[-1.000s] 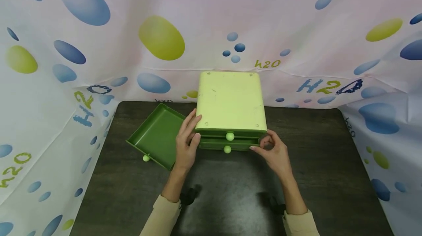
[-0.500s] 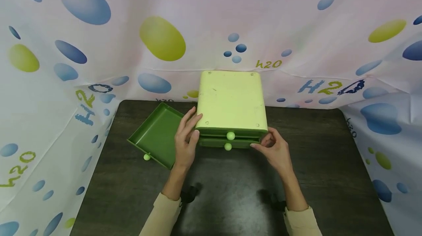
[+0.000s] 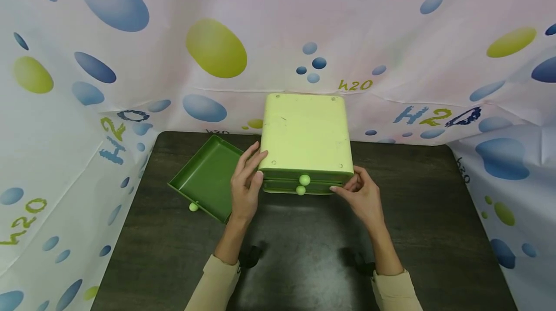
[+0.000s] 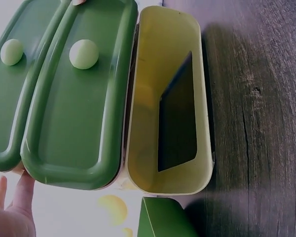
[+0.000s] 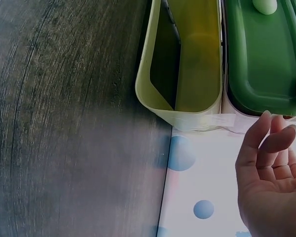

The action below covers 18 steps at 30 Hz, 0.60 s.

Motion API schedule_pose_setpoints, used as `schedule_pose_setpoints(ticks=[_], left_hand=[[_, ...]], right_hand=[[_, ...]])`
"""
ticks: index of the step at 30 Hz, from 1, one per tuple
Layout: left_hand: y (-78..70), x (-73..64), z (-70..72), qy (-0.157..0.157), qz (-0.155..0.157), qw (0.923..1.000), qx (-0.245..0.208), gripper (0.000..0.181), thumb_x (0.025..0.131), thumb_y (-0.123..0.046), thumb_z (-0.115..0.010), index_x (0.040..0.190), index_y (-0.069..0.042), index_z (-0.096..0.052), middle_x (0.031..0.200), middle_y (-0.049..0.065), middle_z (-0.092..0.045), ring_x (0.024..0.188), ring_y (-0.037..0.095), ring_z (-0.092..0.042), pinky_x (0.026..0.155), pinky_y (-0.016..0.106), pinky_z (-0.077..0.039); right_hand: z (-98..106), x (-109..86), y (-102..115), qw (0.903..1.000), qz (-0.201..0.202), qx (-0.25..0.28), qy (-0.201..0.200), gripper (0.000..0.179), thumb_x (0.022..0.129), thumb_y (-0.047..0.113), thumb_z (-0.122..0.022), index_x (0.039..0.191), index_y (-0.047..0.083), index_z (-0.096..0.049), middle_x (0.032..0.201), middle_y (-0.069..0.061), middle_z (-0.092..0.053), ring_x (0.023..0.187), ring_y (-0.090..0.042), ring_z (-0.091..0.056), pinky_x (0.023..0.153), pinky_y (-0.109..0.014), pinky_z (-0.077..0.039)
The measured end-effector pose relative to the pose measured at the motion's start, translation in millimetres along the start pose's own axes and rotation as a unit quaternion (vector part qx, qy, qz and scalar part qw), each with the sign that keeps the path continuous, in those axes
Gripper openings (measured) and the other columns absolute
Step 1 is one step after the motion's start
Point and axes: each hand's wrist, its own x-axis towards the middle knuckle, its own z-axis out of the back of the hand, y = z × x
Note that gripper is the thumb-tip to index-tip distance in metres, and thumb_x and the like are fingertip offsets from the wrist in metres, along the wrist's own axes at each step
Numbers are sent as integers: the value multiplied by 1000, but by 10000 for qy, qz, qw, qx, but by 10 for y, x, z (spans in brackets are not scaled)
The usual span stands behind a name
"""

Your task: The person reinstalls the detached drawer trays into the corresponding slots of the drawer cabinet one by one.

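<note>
On the left of the dark tabletop lies a loose green drawer, set at an angle, its round knob facing the person. Just right of it the left hand is open, fingers fairly straight against the left side of a pale yellow cabinet, which stands before the dotted backdrop. An upper drawer and a lower drawer sit in the cabinet above a vacant bottom compartment. At the right, the right hand grips the lower drawer's end, thumb on its front, fingers bent alongside.
</note>
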Motion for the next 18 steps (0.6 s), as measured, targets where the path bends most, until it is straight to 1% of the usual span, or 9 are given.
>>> schedule_pose_setpoints(ticks=[2,3,6,11,14,16,18], left_hand=[[-5,1,-1,-2,4,10000,-6,58,103,-45,-51,134,3,-60,151,20,-39,137,35,-44,84,24,-50],[-8,0,-1,-1,9,10000,-8,58,103,-45,-51,134,3,-60,151,20,-39,137,35,-44,91,27,-50],[-13,5,-2,-3,18,10000,-8,57,103,-45,-51,133,3,-61,151,20,-39,137,35,-44,107,38,-43],[-14,13,-2,-47,53,10000,-19,55,104,-44,-51,132,2,-62,151,18,-40,137,35,-45,108,41,-42],[-18,18,-4,-65,74,9999,-42,54,104,-43,-51,132,2,-63,151,17,-41,137,35,-45,108,43,-41],[-19,18,-4,-84,71,9999,-50,55,103,-43,-52,131,2,-63,151,18,-41,137,34,-45,108,43,-41],[-17,16,-2,-109,56,9999,-55,56,103,-44,-52,131,3,-63,150,18,-41,137,34,-45,108,43,-41]], right_hand=[[-2,-1,1,10000,13,23,-5,57,82,6,-82,132,-2,-55,83,-17,-60,67,-13,-58,61,-22,-48],[-2,-2,4,10000,17,33,-12,57,82,6,-82,132,-2,-55,83,-17,-59,67,-13,-58,61,-22,-48],[0,-6,19,10000,20,27,-22,56,82,6,-82,131,-2,-55,82,-17,-60,67,-13,-58,61,-22,-48],[0,-8,21,10000,-19,-20,-38,54,83,6,-82,130,-2,-56,82,-17,-60,67,-13,-57,61,-21,-48],[-15,3,-14,9999,-68,-26,-83,53,83,6,-82,128,-2,-56,82,-17,-60,67,-14,-57,62,-21,-48],[-36,20,-75,9998,-112,-26,-130,53,83,7,-82,128,-1,-57,82,-17,-60,68,-15,-57,62,-21,-48],[-66,44,-181,9997,-111,-36,-202,52,83,13,-83,128,3,-59,83,-14,-61,69,-15,-57,62,-21,-47]])
